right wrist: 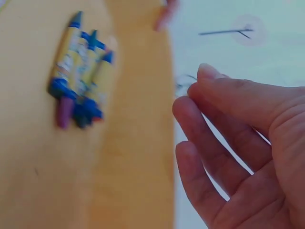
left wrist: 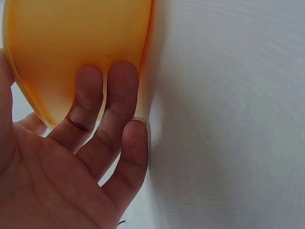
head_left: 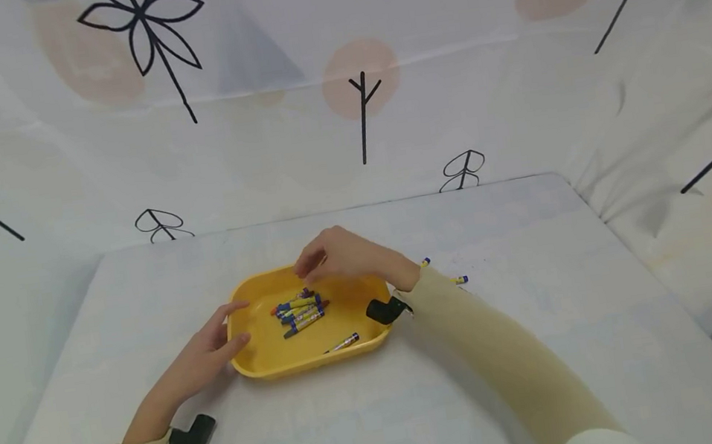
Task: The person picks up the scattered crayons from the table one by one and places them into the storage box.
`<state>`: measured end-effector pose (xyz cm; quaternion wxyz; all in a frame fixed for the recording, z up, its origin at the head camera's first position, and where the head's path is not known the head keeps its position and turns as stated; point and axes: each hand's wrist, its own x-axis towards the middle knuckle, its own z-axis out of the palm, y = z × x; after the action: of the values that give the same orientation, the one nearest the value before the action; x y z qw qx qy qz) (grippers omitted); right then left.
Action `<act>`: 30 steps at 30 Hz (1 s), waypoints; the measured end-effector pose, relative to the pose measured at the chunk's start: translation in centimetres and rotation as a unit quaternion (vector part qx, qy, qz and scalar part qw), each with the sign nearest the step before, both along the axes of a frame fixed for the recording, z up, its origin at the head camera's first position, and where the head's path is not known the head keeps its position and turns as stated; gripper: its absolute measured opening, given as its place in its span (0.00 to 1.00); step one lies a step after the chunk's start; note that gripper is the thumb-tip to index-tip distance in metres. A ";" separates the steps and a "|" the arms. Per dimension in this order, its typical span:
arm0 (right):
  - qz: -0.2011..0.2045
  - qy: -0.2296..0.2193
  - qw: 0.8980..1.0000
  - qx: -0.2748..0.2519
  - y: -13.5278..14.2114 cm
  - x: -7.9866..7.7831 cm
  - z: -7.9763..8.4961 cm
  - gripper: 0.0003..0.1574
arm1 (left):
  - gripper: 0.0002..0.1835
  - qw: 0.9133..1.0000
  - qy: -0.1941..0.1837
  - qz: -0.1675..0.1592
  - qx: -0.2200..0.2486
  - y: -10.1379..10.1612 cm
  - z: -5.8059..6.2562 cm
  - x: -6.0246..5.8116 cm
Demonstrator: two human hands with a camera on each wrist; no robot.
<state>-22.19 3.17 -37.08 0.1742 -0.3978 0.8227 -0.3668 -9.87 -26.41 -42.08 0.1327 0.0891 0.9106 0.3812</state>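
Observation:
A yellow tray (head_left: 280, 367) stands on the table, and my left hand (head_left: 207, 350) grips its left side. Thumb and forefinger come over the rim, while other fingers (left wrist: 123, 88) lie against the outer wall in the left wrist view. Inside the tray is a small pile of crayons (head_left: 303, 313) in yellow and blue wrappers. A single crayon (head_left: 345, 343) lies by the near wall. Over the tray's far edge hovers my right hand (head_left: 347, 253), its thumb close to the fingertips and nothing between them. The right wrist view shows the crayons (right wrist: 86, 71) beside this hand.
Two more crayons, one farther back (head_left: 425, 262) and one nearer (head_left: 460, 280), lie on the table right of the tray, partly behind my right forearm. The white table (head_left: 330, 435) meets a patterned cloth (head_left: 279, 149) at the back and sides.

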 end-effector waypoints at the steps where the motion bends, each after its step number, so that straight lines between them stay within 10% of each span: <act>1: -0.005 0.002 1.000 -0.005 0.6 -0.1 0.4 0.14 | 0.30 1.000 0.001 0.000 -0.001 0.0 0.0 0.0; 10: -0.110 -0.013 0.993 -0.025 8.3 -0.9 1.6 0.13 | 0.31 1.000 -0.005 0.003 -0.003 -0.3 0.0 -0.1; 19: -0.190 -0.040 0.981 0.014 16.9 0.1 -2.1 0.15 | 0.31 1.000 -0.010 0.005 -0.004 -0.1 0.1 -0.2; 30: -0.192 -0.036 0.980 0.030 21.7 1.8 -5.5 0.15 | 0.31 1.000 -0.016 0.007 0.000 0.0 0.2 -0.2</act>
<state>-20.39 24.87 -42.63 0.1417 -0.2138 0.8876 -0.3827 -10.07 -26.39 -41.88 0.1446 0.0770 0.9089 0.3835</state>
